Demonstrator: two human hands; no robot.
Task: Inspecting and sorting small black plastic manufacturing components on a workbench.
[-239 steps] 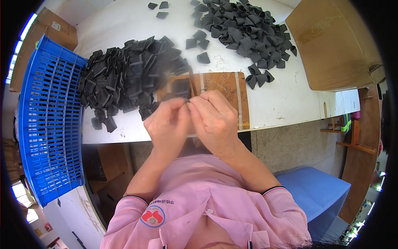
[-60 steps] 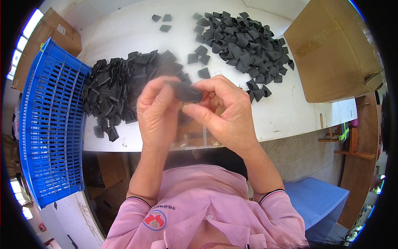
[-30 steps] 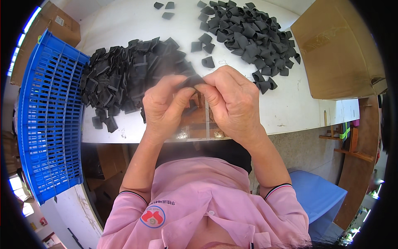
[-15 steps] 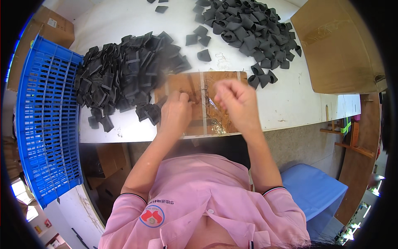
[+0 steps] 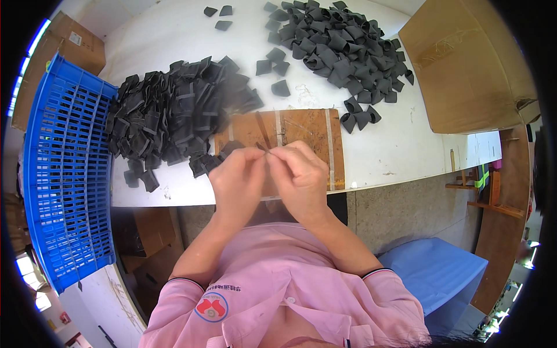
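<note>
My left hand [image 5: 239,181] and my right hand [image 5: 300,178] are close together over the near part of a brown board [image 5: 307,124]. Both are closed in a pinch, their fingertips meeting around a small dark strip [image 5: 262,146]. Its lower part is hidden by the fingers. A dark fabric piece [image 5: 232,147] shows just beyond my left fingers; whether it joins the strip I cannot tell. Left of the board lies a heap of flat black fabric pieces [image 5: 174,110], several of them close to my left hand.
A second heap, of dark grey looped pieces [image 5: 342,49], lies at the far right of the white table [image 5: 389,148], with a few strays around it. A blue plastic basket [image 5: 67,174] stands at left, a cardboard box [image 5: 470,69] at right. Blue cloth [image 5: 432,272] covers something below.
My right hand has swung left and toward me, and its fingertips now meet my left hand's. The left hand has come slightly nearer and pinches. The whole view has shifted slightly.
</note>
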